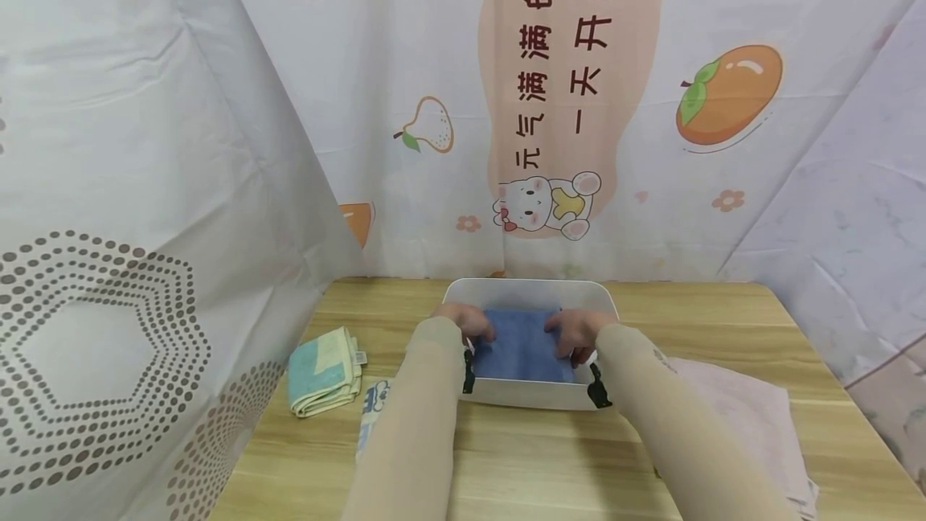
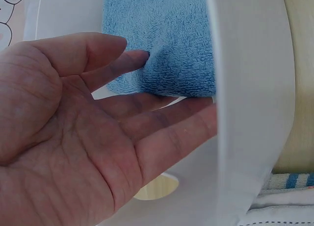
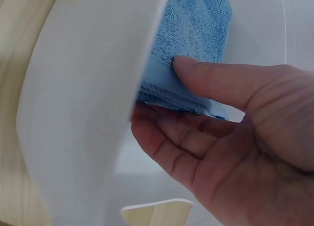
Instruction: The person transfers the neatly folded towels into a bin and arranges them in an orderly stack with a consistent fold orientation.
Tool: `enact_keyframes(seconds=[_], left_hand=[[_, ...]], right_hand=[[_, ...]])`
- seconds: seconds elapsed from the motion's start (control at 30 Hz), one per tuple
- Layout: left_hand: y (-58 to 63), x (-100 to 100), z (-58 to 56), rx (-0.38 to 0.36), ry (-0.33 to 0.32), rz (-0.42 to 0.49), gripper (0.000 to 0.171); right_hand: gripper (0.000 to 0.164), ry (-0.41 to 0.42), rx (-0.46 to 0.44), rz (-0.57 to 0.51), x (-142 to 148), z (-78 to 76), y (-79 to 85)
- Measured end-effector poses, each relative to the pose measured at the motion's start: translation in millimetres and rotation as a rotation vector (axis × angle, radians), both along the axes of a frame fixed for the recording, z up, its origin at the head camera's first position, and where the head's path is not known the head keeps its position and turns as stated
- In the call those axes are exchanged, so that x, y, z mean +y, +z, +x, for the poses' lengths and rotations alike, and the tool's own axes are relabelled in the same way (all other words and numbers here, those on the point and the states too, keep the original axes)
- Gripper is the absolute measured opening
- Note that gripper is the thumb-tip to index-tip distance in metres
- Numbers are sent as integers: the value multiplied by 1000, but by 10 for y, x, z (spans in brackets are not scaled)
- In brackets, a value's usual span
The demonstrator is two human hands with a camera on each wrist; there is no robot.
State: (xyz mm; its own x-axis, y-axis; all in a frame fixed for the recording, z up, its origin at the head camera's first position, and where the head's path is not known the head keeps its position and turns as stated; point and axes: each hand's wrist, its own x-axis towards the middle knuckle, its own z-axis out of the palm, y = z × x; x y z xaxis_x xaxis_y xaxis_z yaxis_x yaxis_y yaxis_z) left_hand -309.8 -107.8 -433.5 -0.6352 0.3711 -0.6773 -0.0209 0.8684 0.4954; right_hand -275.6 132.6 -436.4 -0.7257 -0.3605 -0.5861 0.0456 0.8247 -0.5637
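Inside white bin (image 1: 535,395) on desk (image 1: 535,465): blue towel (image 1: 517,352). Right hand (image 1: 579,330) pinches one edge; left hand (image 1: 466,320) loosely spread, one fingertip pressing the cloth. Best worked evenly from both sides, keeping folds flat.

Saw the bin (image 1: 528,394) on the table (image 1: 535,461), before the curtain (image 1: 434,215), with the cloth (image 1: 521,344) inside, between left hand (image 1: 466,322) and right hand (image 1: 579,330). Found the first towel (image 1: 321,374) left of the bin, the second towel (image 1: 375,397) between them, the third towel (image 1: 752,416) to the right.
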Motion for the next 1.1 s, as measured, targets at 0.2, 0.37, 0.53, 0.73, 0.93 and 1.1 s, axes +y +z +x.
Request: enact_keyframes(seconds=[0.2,0.37,0.53,0.73,0.93,1.1], left_hand=[[5,-3,20,-19,-10,-9,47],[6,-14,50,-44,44,-2,49],[-20,-39,72,-100,179,48,54],[-75,-79,62,-189,306,116,55],[-53,-87,96,-193,331,137,53],[-58,-87,109,-194,350,167,55]], right_hand=[[63,31,29,93,7,5,-12],[59,36,30,130,33,10,-34],[55,31,15,107,76,15,-47],[56,24,-32,54,130,24,-47],[57,1,-68,16,158,85,2],[55,-25,-75,1,180,114,12]])
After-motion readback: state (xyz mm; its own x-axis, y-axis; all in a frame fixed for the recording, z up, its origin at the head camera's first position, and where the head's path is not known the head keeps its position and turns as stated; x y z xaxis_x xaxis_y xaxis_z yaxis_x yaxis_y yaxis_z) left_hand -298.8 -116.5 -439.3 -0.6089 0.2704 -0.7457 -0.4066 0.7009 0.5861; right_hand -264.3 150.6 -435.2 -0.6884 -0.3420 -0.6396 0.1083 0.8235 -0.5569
